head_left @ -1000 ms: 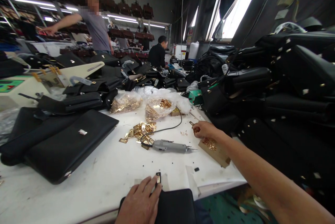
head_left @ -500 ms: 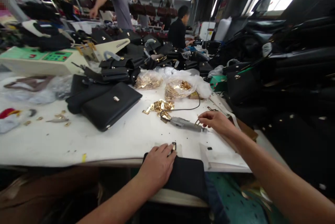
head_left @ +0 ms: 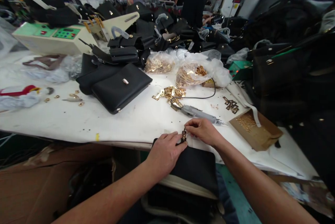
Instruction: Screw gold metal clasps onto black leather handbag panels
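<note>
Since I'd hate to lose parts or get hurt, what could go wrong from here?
The small metal piece at the fingertips of the right hand might slip and drop. The black panel under the left hand overhangs the table, so it could slide off if released. The grey power tool lies beyond the right hand, thin tip bare; a careless reach might catch it.

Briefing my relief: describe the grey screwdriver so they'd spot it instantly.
On the white table, find the heap of gold plates. Between that heap and the right hand lies the grey screwdriver, set apart by its black cord and slim metal tip.
</note>
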The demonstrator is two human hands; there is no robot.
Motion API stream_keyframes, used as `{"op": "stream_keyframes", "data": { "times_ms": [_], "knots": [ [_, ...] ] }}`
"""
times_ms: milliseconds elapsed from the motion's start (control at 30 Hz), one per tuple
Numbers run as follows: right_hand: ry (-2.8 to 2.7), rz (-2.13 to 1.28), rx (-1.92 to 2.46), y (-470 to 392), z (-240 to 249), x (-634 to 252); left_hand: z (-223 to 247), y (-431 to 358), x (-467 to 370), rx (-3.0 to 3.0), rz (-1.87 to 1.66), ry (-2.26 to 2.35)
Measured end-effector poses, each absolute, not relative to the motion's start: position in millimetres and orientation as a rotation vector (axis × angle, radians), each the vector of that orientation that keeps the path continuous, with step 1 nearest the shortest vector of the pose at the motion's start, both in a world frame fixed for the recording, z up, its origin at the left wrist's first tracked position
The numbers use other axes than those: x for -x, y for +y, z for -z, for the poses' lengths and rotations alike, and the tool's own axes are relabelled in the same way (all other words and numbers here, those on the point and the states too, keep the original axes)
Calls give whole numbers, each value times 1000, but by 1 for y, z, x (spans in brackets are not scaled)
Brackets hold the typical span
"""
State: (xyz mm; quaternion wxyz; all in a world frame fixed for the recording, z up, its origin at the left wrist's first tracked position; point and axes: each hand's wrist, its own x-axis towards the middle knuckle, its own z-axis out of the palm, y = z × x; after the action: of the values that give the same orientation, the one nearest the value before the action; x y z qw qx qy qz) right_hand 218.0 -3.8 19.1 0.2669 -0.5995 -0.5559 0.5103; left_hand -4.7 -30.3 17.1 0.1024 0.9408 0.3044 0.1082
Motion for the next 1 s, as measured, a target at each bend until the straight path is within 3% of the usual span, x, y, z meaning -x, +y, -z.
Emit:
{"op": "stream_keyframes", "data": {
  "times_ms": [1000],
  "knots": [
    [-1759, -1129, 1857, -12, -28, -202, -13, -31, 3, -2768, -261, 905]
  ]
}}
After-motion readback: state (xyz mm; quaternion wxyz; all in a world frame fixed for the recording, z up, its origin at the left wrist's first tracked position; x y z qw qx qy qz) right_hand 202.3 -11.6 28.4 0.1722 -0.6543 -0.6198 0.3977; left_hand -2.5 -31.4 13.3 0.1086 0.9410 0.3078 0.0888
